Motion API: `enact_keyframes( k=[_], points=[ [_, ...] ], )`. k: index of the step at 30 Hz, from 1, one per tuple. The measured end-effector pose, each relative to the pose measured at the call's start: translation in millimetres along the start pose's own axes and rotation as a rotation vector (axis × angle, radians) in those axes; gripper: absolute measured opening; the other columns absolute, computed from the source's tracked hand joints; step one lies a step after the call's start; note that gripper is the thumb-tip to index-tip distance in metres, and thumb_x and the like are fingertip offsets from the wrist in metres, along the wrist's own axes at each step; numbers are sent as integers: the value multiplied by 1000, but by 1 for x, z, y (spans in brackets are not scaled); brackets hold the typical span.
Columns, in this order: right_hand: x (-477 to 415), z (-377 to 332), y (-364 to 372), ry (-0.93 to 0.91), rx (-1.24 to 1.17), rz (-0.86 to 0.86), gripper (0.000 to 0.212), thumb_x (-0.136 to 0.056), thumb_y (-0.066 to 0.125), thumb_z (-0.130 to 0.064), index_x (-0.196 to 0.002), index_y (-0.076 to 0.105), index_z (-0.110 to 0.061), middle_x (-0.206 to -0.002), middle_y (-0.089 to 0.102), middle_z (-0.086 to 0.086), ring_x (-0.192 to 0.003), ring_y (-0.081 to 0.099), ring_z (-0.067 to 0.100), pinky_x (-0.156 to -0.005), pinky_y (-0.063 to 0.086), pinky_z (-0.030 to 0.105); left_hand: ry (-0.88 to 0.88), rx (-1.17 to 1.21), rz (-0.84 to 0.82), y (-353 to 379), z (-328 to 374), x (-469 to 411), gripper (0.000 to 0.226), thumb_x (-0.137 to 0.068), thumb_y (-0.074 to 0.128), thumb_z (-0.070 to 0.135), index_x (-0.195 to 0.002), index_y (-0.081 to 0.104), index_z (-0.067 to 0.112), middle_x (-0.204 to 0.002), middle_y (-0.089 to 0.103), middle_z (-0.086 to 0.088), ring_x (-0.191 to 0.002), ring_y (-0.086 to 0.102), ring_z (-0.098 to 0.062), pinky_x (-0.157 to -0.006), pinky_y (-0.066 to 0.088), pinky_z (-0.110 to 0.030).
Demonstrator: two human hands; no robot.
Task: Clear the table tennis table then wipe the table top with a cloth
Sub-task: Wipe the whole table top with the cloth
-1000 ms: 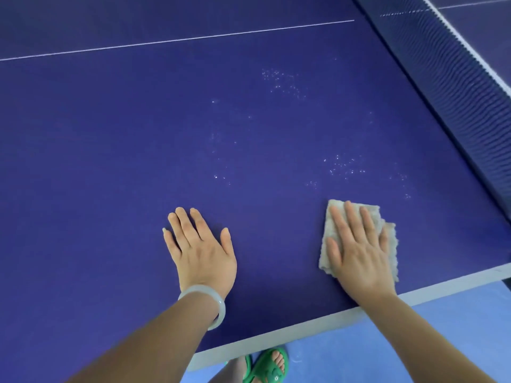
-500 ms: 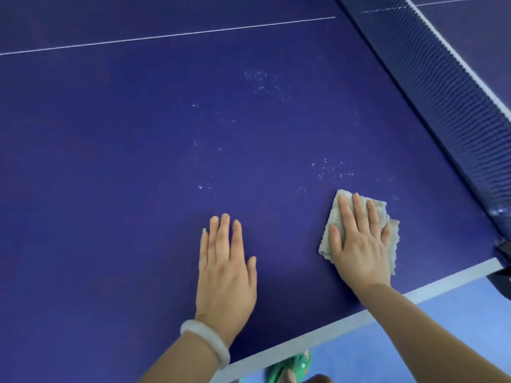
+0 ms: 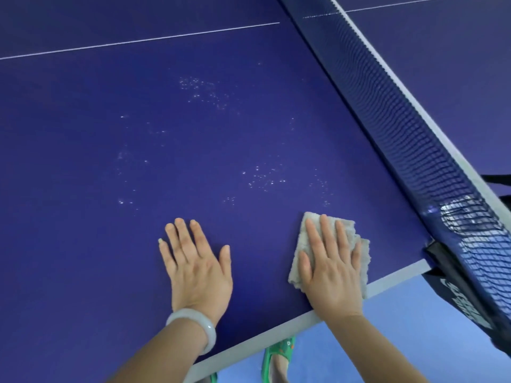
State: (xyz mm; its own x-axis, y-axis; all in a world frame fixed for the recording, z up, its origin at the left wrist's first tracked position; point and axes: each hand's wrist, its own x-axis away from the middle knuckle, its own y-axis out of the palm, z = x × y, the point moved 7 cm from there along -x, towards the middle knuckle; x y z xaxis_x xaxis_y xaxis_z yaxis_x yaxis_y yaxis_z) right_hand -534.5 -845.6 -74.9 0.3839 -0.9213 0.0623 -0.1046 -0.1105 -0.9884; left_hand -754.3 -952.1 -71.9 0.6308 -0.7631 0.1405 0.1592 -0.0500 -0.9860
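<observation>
1. The folded grey terry cloth [image 3: 351, 230] has slid a little to the right and nearer over the last second. Its near right corner now overlaps the white edge band [image 3: 392, 276], and it lies close to the black net clamp [image 3: 448, 272].
2. The right hand [image 3: 330, 268] lies flat on the cloth with straight, slightly spread fingers. It presses the cloth down and grips nothing.
3. The left hand [image 3: 197, 268], which wears a pale stone bangle [image 3: 197, 324], has followed to the right. It is also flat, palm down, on the bare dark blue table tennis surface [image 3: 83, 161], empty and well apart from the cloth.
4. The scattered white specks [image 3: 262, 179] just beyond the cloth look the same as before. So do the patches farther off, towards the thin white centre line [image 3: 138, 41].
5. No bats, balls or other loose things show on this half. The clearing step seems done, and the wiping looks to be at an early stage.
6. This stroke has probably reached the near corner by the dark mesh net [image 3: 401, 120]. The speckled area beyond it most likely calls for a push away from the edge.
</observation>
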Motion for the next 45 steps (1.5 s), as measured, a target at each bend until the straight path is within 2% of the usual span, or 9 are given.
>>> enact_keyframes(
  k=[5, 10, 15, 21, 25, 27, 35, 40, 45],
  points=[
    [-23, 96, -18, 293, -15, 23, 66, -93, 18, -50, -156, 22, -29, -163, 18, 0, -150, 10, 26, -119, 2, 59, -20, 9, 55, 0, 3, 2, 78, -96, 17, 49, -149, 27, -7, -156, 22, -30, -148, 13, -44, -120, 13, -58],
    [-64, 117, -18, 412, -24, -34, 59, -102, 20, -47, -157, 13, -28, -165, 3, 2, -151, 0, 30, -114, 0, 68, -29, 25, 114, 1, 3, 3, 78, -95, 18, 50, -149, 28, -6, -156, 22, -29, -148, 13, -42, -121, 9, -56],
    [-39, 116, -10, 348, 18, -40, 63, -99, 21, -49, -157, 12, -27, -165, 5, 4, -150, 0, 36, -113, 0, 71, -25, 24, 149, 2, 4, 3, 77, -96, 20, 49, -148, 29, -6, -155, 23, -29, -147, 14, -42, -121, 10, -55],
    [-81, 127, -15, 456, 38, -21, 63, -100, 16, -50, -158, 8, -25, -165, 1, 8, -150, -1, 39, -107, 3, 77, -31, 32, 170, 1, 4, 4, 77, -95, 20, 50, -148, 29, -5, -155, 23, -28, -148, 13, -41, -121, 9, -54],
    [-82, 74, -15, -9, 54, -5, 61, -99, 23, -45, -156, 22, -25, -164, 16, 5, -150, 12, 34, -115, 5, 68, -34, 45, 185, 0, 4, 4, 77, -94, 23, 50, -147, 30, -6, -155, 23, -29, -148, 14, -42, -121, 10, -55],
    [-69, 71, -13, -145, 69, -15, 60, -99, 24, -45, -155, 26, -26, -163, 20, 2, -151, 14, 30, -117, 8, 65, -33, 41, 189, 0, 4, 4, 77, -94, 23, 50, -146, 30, -6, -155, 23, -29, -147, 15, -43, -121, 10, -55],
    [-96, 137, -28, 161, 25, 50, 60, -101, 31, -44, -157, 20, -24, -163, 19, 7, -151, 11, 33, -119, 5, 59, -31, 19, 172, 0, 5, 3, 76, -94, 24, 49, -147, 30, -6, -155, 23, -29, -147, 14, -42, -121, 10, -55],
    [-105, 105, -23, -1, 40, 1, 61, -102, 28, -45, -158, 13, -26, -165, 10, 4, -152, 4, 29, -120, -4, 55, -31, 21, 178, 0, 5, 4, 77, -94, 22, 51, -147, 29, -6, -155, 23, -29, -148, 14, -42, -121, 9, -54],
    [-62, 139, -26, 308, 23, 35, 65, -98, 17, -50, -158, 13, -24, -165, 9, 10, -151, 1, 34, -120, -5, 56, -29, 26, 179, 0, 5, 3, 76, -94, 24, 49, -147, 29, -6, -155, 23, -29, -147, 14, -42, -121, 8, -54]
  ],
)
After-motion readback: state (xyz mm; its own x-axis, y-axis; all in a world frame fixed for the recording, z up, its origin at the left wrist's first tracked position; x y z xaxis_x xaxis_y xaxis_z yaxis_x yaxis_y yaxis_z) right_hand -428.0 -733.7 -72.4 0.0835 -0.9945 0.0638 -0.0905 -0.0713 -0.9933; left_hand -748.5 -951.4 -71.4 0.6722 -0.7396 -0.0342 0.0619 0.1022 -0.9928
